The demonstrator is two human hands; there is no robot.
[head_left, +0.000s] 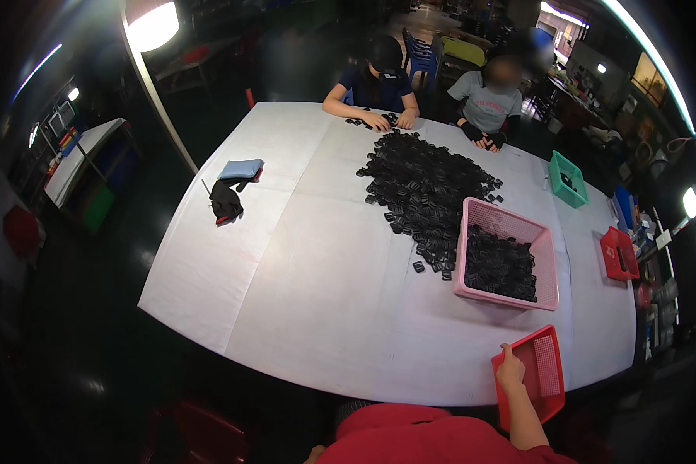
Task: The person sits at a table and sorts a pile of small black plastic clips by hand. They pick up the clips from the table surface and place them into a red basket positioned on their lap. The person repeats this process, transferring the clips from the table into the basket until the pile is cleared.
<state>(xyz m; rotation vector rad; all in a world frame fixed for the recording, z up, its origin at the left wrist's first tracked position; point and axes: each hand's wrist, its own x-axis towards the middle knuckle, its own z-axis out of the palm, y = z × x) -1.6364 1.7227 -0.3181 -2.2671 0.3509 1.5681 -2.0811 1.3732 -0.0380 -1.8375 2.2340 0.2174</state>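
My right hand [510,370] is closed on the left rim of a red plastic basket [547,370] with perforated walls. This basket is tilted at the table's near right edge, and no parts show inside it. Only a bit of my left hand [315,455] shows at the lower edge, beside my red shirt; its fingers are hidden. Beyond the red basket stands a pink basket [549,267] partly filled with small black plastic pieces [503,267]. A big heap of the same black pieces [425,185] spreads over the table to its left.
Across the white table [317,271], one person [371,97] handles black pieces; another [487,108] has both hands together. A green basket [568,182] and a small red basket [619,255] stand right. Black gloves [226,203] and a blue cloth [241,169] lie left, near a lamp pole [162,100].
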